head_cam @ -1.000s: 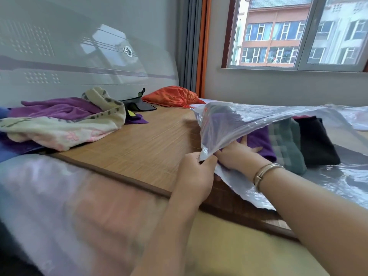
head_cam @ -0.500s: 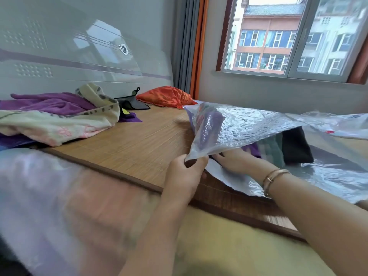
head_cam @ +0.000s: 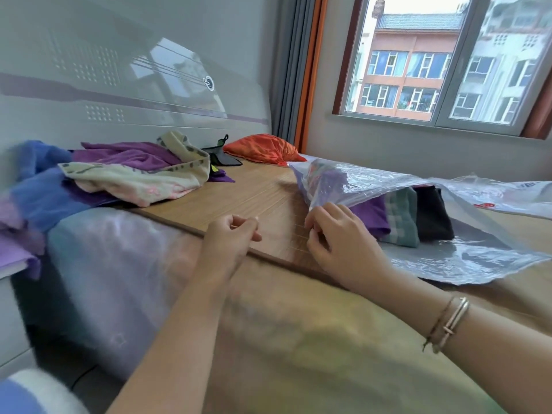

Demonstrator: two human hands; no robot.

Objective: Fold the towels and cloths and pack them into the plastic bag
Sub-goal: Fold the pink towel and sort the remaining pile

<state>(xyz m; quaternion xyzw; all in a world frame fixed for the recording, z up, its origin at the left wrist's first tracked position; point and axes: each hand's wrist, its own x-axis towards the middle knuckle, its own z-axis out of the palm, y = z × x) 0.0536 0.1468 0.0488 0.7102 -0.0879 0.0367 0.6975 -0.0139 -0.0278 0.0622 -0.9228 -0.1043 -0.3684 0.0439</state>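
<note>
The clear plastic bag (head_cam: 466,258) lies on the bamboo mat (head_cam: 239,195) at the right, its mouth facing me. Inside it lie a folded purple cloth (head_cam: 370,215), a teal checked towel (head_cam: 401,218) and a black cloth (head_cam: 433,213), side by side. My right hand (head_cam: 337,240) is at the bag's mouth, fingers curled, pinching the raised upper flap's edge. My left hand (head_cam: 233,234) hovers over the mat to the left of the bag, fingers curled and holding nothing. At the left sits a loose pile: a cream patterned towel (head_cam: 134,180), a purple towel (head_cam: 128,155) and a blue cloth (head_cam: 41,189).
An orange cushion (head_cam: 263,149) and a black pouch (head_cam: 222,156) lie at the far end of the mat by the headboard (head_cam: 119,85). A pale patterned quilt (head_cam: 119,264) covers the bed's near side. A window (head_cam: 448,61) fills the far wall.
My left hand has let go of the bag's flap and moved left. My right hand has come out of the bag to its mouth. The camera has turned left.
</note>
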